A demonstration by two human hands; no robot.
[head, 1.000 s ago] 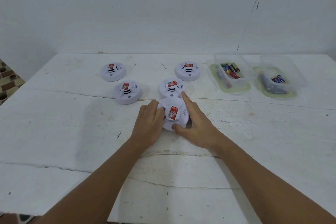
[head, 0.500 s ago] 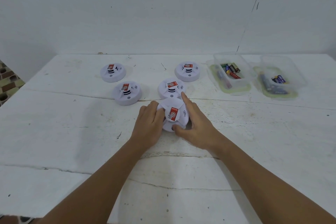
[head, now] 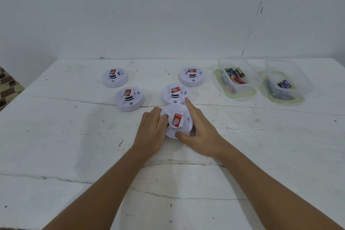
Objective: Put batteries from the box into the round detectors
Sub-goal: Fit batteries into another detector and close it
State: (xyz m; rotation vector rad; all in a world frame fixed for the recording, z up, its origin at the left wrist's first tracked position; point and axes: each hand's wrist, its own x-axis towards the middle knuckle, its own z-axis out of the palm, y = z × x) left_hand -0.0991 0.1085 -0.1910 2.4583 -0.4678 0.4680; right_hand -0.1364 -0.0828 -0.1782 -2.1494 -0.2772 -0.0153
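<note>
Five white round detectors, red labels up: near detector [head: 177, 120] centre, four others at 12, 10–11. Two clear boxes, batteries [head: 235, 75] inside, 1–2 o'clock.

We saw plain makeshift work spot, likely bare room in home or small workshop. Rough white-painted table [head: 56, 136], cracked and scuffed, stood against bare white wall [head: 149, 15] with hairline crack. Patterned tile floor [head: 7, 87] showed at left edge. We could not tell more.
</note>
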